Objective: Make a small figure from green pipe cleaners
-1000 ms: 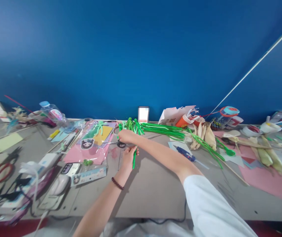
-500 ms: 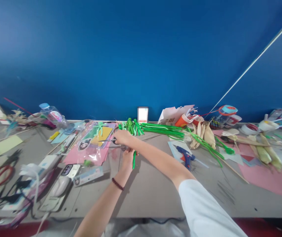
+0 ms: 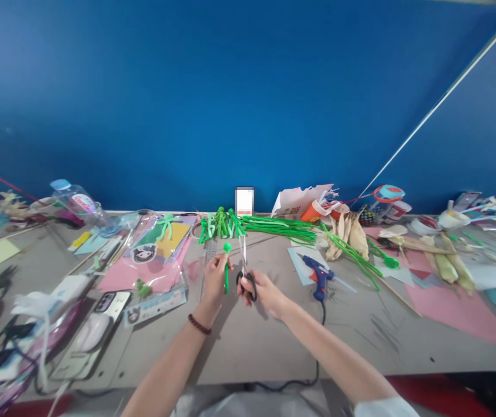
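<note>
My left hand [image 3: 215, 277] pinches a green pipe-cleaner piece [image 3: 226, 272] that has a round coiled top and a straight stem hanging down. Just to its right, my right hand [image 3: 255, 288] has its fingers in the black handles of a pair of scissors [image 3: 244, 263], whose blades point away from me. Behind both hands, several twisted green pipe-cleaner figures [image 3: 221, 223] stand in a row, beside a bundle of long green pipe cleaners [image 3: 280, 227].
A blue glue gun [image 3: 320, 277] with its cord lies to the right. On the left are pink paper sheets in plastic [image 3: 172, 269], a phone [image 3: 111, 313] and a bottle [image 3: 80, 202]. Corn husks [image 3: 356, 237] and cups [image 3: 313, 211] sit at the back right.
My right hand has come back from over the left one, to its right, bringing the scissors. The green piece now shows upright in my left hand. The view has shifted slightly right.
</note>
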`<state>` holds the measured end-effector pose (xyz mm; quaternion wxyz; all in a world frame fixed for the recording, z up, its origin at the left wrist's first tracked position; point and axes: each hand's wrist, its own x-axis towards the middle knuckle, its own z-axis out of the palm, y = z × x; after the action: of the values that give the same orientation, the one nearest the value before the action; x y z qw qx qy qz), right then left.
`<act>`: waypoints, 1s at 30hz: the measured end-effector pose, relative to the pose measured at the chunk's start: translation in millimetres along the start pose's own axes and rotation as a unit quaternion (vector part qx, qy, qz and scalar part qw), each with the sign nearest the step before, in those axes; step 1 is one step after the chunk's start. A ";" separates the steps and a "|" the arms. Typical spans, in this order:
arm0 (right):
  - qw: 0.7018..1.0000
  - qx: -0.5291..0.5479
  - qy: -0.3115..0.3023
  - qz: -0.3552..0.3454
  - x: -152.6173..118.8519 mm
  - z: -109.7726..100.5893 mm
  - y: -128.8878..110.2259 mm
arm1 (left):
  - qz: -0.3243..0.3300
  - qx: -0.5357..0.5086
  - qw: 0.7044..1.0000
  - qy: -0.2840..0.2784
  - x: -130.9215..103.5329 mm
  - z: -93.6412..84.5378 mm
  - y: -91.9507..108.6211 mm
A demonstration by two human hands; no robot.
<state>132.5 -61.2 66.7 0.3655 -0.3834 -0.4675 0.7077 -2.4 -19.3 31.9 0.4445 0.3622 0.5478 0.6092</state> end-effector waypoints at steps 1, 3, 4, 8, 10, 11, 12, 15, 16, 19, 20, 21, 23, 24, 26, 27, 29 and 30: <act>1.000 -0.011 0.014 0.008 -4.0 0.4 9.3 | 0.002 0.007 1.000 -0.012 0.5 -0.5 0.4; 0.999 -0.038 0.027 0.027 -6.1 -0.5 24.8 | 0.009 0.013 1.000 -0.020 2.5 -2.2 0.4; 0.998 -0.045 0.028 0.034 -4.9 -1.7 30.9 | 0.014 0.009 1.000 -0.011 3.9 -3.4 0.1; 0.997 -0.059 0.006 0.058 5.2 -7.3 44.8 | 0.011 -0.031 0.999 0.017 9.9 -7.4 -3.4; 0.997 -0.049 -0.003 0.061 8.2 -8.2 46.8 | 0.000 -0.037 0.999 0.023 11.9 -8.1 -5.4; 0.997 -0.041 -0.005 0.062 8.8 -8.1 47.1 | -0.007 -0.039 0.999 0.028 12.4 -7.9 -6.1; 0.997 -0.035 -0.007 0.062 9.0 -7.8 47.1 | -0.013 -0.042 0.999 0.032 12.3 -7.4 -6.5; 0.997 -0.043 -0.012 0.069 8.5 -6.1 46.7 | -0.020 -0.050 0.998 0.037 9.2 -4.3 -5.1; 0.996 -0.049 -0.010 0.069 8.4 -5.5 46.5 | -0.016 -0.048 0.998 0.032 7.2 -3.1 -3.9; 0.996 -0.056 0.001 0.066 8.8 -4.6 46.3 | -0.011 -0.028 0.999 0.017 0.1 0.4 0.7; 0.996 -0.056 0.008 0.069 9.0 -4.5 46.5 | -0.015 -0.023 1.000 0.013 -2.3 1.4 2.1; 0.996 -0.056 0.016 0.073 9.2 -4.4 46.7 | -0.019 -0.021 1.000 0.009 -4.6 2.3 3.2; 0.995 -0.050 0.035 0.083 9.6 -4.1 47.7 | -0.030 -0.026 0.999 0.001 -8.5 4.2 4.6; 0.994 -0.043 0.044 0.085 9.8 -3.9 48.3 | -0.034 -0.031 0.999 -0.002 -10.2 5.2 4.8; 0.994 -0.027 0.062 0.083 10.0 -3.2 49.6 | -0.042 -0.037 0.998 -0.008 -12.9 7.4 4.7; 0.994 -0.019 0.070 0.082 10.1 -2.8 50.1 | -0.045 -0.039 0.998 -0.011 -14.1 8.4 4.5; 0.993 -0.006 0.083 0.082 10.3 -2.0 50.6 | -0.050 -0.040 0.998 -0.016 -16.2 10.3 4.3; 0.993 0.000 0.088 0.083 10.4 -1.7 50.7 | -0.053 -0.040 0.998 -0.019 -17.2 11.1 4.5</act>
<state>121.4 -66.5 16.4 0.3457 -0.4816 -0.3999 0.6990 13.1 -31.6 38.6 0.5007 0.3260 0.5331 0.5990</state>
